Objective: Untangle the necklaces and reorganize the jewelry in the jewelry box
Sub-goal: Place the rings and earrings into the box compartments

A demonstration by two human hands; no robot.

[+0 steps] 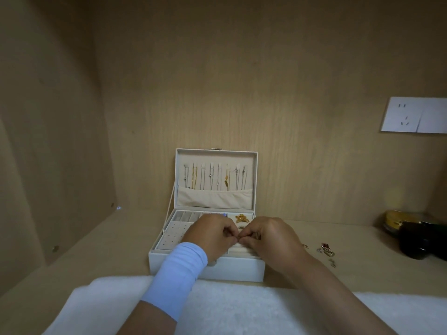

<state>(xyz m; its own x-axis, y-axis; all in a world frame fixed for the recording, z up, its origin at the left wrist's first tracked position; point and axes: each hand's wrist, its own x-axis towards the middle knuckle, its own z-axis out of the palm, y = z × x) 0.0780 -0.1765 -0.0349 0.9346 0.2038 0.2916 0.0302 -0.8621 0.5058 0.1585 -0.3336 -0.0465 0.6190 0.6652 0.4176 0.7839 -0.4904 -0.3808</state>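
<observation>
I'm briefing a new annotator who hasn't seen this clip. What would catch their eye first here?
The open jewelry box sits mid-shelf, its upright lid hung with a row of necklaces. Over its tray the left hand and right hand meet fingertip to fingertip, pinching a small item too tiny to identify. Loose jewelry lies on the shelf to the right of the box.
</observation>
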